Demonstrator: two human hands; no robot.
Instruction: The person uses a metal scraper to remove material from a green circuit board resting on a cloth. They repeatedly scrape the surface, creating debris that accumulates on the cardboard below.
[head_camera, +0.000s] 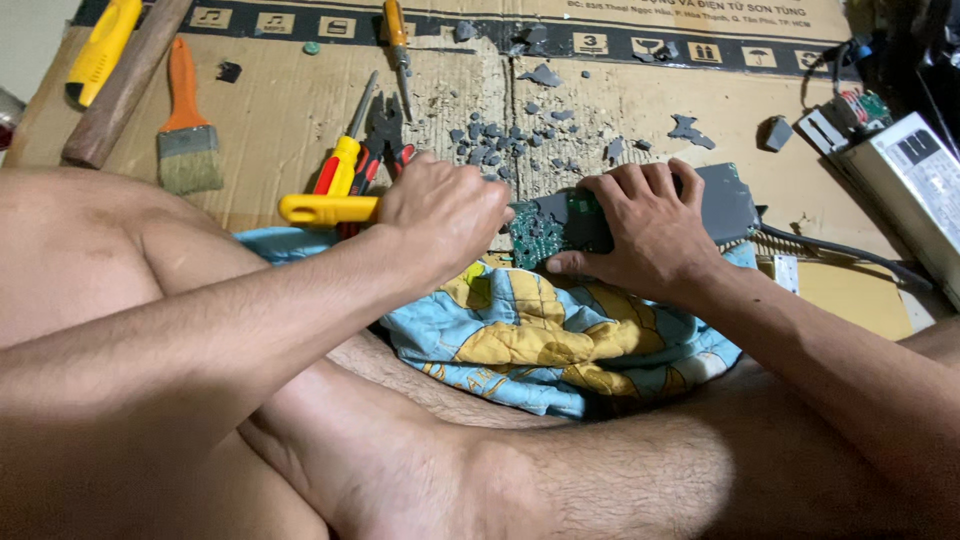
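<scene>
While the left hand (440, 215) is fisted round a yellow handle (328, 209), fingers pressed tight on it, its tip is hidden behind the fist and aims toward the adapter (640, 212). Right hand (645, 225) clamps the adapter from above, fingers spread over the grey casing, thumb under its near edge. Adapter sits at the edge of the cardboard (280, 110), just above the blue-yellow cloth (560, 340) on the person's lap. Green circuit board (535, 232) shows at the adapter's left end, so the casing is already partly broken open there; the right part still looks whole. Grey chips (500, 140) lie scattered on the cardboard behind the hands, some bigger shards (688, 130) further right. Judging by that: shell cracked and partly off, board not yet freed, rest of casing left to remove. Cable (830, 250) runs off right from the adapter. Unused nearby: red-yellow screwdriver (340, 160), pliers (385, 140), brush (187, 120), wooden handle (120, 90). Metal box (915, 190) at right edge.
</scene>
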